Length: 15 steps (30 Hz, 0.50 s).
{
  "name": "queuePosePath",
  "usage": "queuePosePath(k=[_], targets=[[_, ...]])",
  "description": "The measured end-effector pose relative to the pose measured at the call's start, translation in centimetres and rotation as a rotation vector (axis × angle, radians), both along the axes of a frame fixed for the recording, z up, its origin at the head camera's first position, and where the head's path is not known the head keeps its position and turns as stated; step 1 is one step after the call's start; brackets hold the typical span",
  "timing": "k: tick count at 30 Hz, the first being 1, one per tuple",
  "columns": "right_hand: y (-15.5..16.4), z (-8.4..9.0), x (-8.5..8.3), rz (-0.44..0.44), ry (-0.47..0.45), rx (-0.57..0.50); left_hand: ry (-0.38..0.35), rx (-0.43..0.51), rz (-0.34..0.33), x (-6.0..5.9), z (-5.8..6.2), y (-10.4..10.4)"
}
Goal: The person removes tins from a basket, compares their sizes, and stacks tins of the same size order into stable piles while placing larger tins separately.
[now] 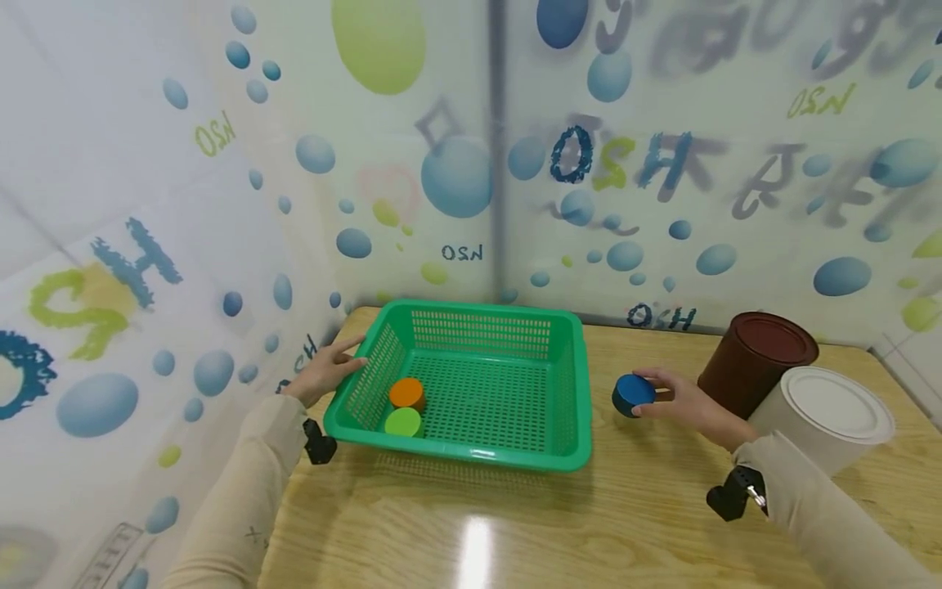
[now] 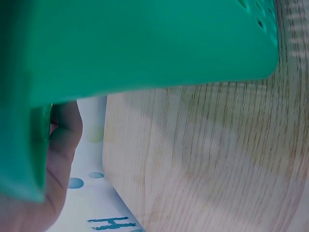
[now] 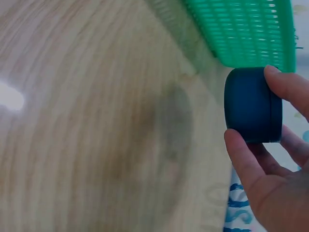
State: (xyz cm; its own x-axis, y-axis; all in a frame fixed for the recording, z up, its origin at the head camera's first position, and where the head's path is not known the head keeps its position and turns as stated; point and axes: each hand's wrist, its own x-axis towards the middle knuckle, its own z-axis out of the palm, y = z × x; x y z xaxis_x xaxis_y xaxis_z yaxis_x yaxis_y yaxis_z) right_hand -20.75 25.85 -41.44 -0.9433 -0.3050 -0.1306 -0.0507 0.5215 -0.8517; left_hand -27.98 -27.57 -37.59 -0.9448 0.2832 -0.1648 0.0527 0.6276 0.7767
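Blue squat cylinder (image 1: 629, 395), smooth-sided, is pinched between thumb and fingers of the right hand (image 1: 686, 406), just right of the green perforated plastic basket (image 1: 577, 360), apparently clear of the bench (image 1: 412, 523). Slippage is possible, given the fingertip hold; carried low, the cylinder could strike the rim. The left hand (image 1: 324, 375) touches the left rim, thumb and forefinger apart; whether it grips cannot be told. An unsecured basket could slide if bumped. A careless drop could hit the orange cylinder (image 1: 407, 393) or lime-green cylinder (image 1: 404, 423) inside.
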Motion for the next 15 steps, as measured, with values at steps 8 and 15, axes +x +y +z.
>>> queuePosePath(k=[8, 15], targets=[[-0.1, -2.1, 0.3, -0.06, -0.052, 0.034, 0.004, 0.011, 0.016, 0.1, -0.2, 0.1], [-0.5, -3.4, 0.3, -0.062, -0.03, 0.014, 0.008, -0.009, 0.022, 0.1, 0.0, 0.0]])
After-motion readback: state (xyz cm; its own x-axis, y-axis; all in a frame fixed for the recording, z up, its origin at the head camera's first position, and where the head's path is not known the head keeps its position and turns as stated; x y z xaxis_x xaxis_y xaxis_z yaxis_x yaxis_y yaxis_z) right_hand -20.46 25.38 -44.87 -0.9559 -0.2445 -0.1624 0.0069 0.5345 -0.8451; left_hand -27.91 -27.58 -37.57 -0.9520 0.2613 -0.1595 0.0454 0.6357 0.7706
